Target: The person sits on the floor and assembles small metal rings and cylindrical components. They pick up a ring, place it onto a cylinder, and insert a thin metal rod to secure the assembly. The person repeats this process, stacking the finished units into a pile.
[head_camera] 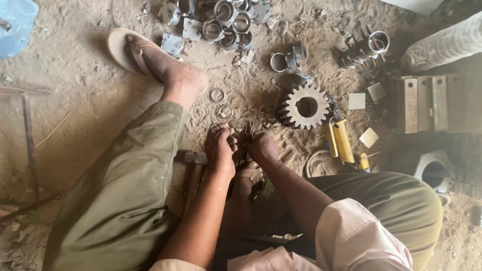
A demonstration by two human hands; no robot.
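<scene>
Left hand (220, 146): fingers curled down onto the dirt floor (75, 90), tips pinched together at something small and dark; whether anything is truly gripped cannot be told. Right hand (262, 146): closed in a loose fist just beside it, pressing at the same spot; contents hidden. Between and beneath both hands: a sandalled foot (248, 180), toes touching the work. Just ahead of the fingers: two thin metal rings (221, 103), lying loose in the dust, untouched. Near right: a large toothed gear (304, 106), flat on the ground; beyond it yellow-handled tools (342, 142). Further out: a heap of bearing rings and plates (221, 22) at the top, unsorted. Other foot (160, 62) planted to the left. Progress: small part in hand at the ground; the rings and gear look not yet taken up.
</scene>
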